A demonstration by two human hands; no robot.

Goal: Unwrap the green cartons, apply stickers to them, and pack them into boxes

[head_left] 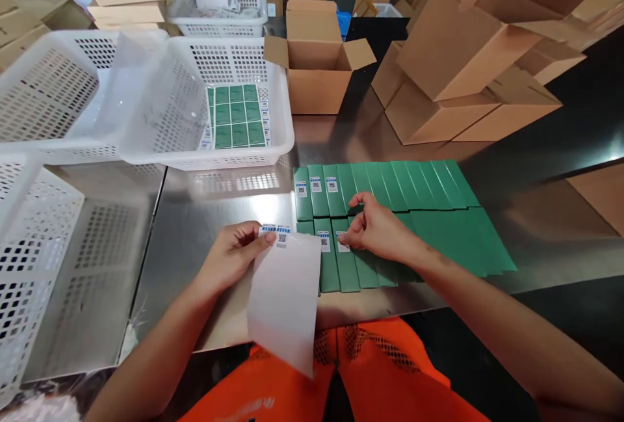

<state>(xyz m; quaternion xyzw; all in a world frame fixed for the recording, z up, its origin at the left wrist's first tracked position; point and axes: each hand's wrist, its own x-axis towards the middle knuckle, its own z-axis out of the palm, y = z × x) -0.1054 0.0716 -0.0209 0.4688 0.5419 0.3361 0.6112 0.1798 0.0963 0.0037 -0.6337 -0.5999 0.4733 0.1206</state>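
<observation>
Green labelled sheet inside white basket.

label print too small to read, lower basket cut off left

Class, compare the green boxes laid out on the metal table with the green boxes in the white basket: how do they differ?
The green boxes on the table overlap in two long rows; the green boxes in the basket sit as a compact grid. Only a few table boxes carry labels; the basket stack has labels along both edges. Both are flat and green.
</observation>
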